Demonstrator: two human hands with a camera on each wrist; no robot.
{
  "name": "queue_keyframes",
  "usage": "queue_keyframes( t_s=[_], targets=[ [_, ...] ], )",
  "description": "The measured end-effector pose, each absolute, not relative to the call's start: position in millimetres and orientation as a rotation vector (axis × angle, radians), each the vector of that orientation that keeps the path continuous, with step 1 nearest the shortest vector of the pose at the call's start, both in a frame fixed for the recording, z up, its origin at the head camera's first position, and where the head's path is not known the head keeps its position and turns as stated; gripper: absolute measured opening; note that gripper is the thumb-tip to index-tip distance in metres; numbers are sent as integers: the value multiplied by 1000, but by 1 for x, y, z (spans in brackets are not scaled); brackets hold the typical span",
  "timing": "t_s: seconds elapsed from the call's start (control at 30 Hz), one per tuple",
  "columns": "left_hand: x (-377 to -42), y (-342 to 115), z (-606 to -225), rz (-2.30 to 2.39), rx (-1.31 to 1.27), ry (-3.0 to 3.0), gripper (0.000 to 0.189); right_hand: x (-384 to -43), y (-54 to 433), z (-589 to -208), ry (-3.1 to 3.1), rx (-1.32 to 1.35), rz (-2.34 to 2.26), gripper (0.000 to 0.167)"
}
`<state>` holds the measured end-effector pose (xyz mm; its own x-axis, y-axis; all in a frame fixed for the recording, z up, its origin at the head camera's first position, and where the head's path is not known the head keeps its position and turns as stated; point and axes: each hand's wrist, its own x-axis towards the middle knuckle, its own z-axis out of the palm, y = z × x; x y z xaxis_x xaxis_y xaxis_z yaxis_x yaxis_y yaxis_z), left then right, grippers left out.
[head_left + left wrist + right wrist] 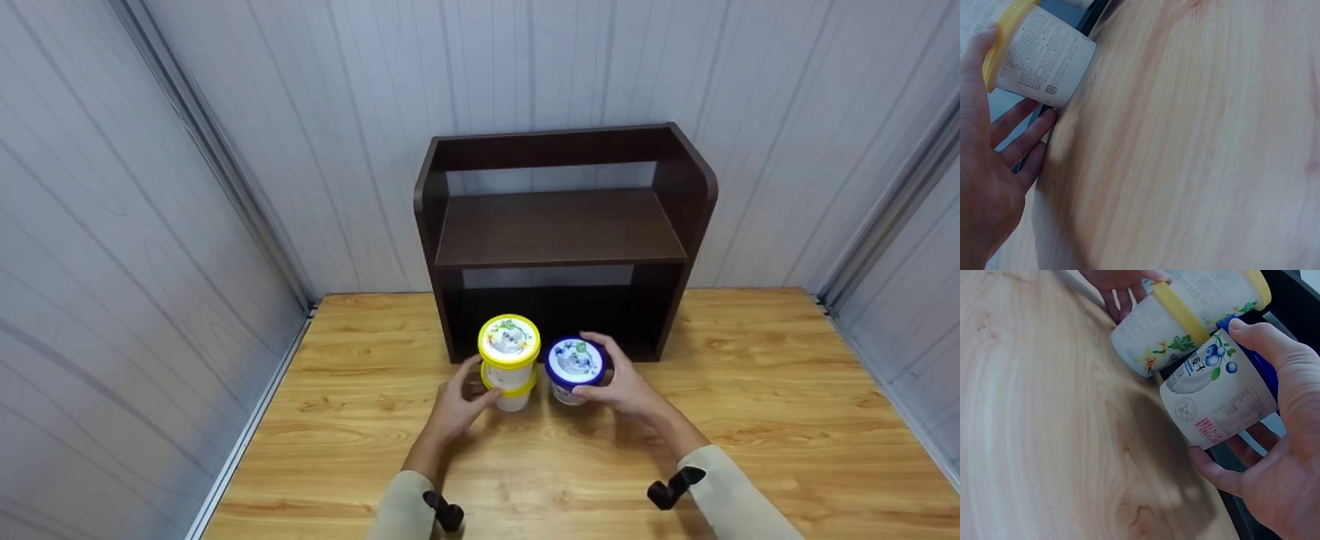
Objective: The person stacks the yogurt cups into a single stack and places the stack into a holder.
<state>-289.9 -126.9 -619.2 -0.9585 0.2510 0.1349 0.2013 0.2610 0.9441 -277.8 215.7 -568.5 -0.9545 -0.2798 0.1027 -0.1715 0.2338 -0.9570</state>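
Two yogurt tubs with yellow lids stand stacked in front of the shelf in the head view, an upper tub (509, 341) on a lower tub (514, 403). My left hand (455, 405) grips the lower one near its lid, thumb on the yellow rim (1012, 34). Close on the right is a blue-lidded yogurt tub (575, 361) with blueberries printed on its side (1216, 354). It is held by my right hand (622, 382), thumb at the lid and fingers round the far side. In the right wrist view the blue-lidded tub overlaps the yellow-lidded stack.
A dark brown two-tier shelf (562, 225) stands behind the tubs on the wood-grain table (360, 420), against the pale back wall (360, 150). Pale panels also rise at the left (90, 262) and right (915, 300). Black camera mounts are on both sleeves.
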Motion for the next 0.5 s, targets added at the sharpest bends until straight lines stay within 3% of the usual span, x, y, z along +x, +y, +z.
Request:
queue_keyframes(
  t_s=[0.5],
  targets=[
    [-288, -128, -618, 1819, 468, 2471, 73, -278, 218, -535, 2518, -492, -1819, 98]
  ],
)
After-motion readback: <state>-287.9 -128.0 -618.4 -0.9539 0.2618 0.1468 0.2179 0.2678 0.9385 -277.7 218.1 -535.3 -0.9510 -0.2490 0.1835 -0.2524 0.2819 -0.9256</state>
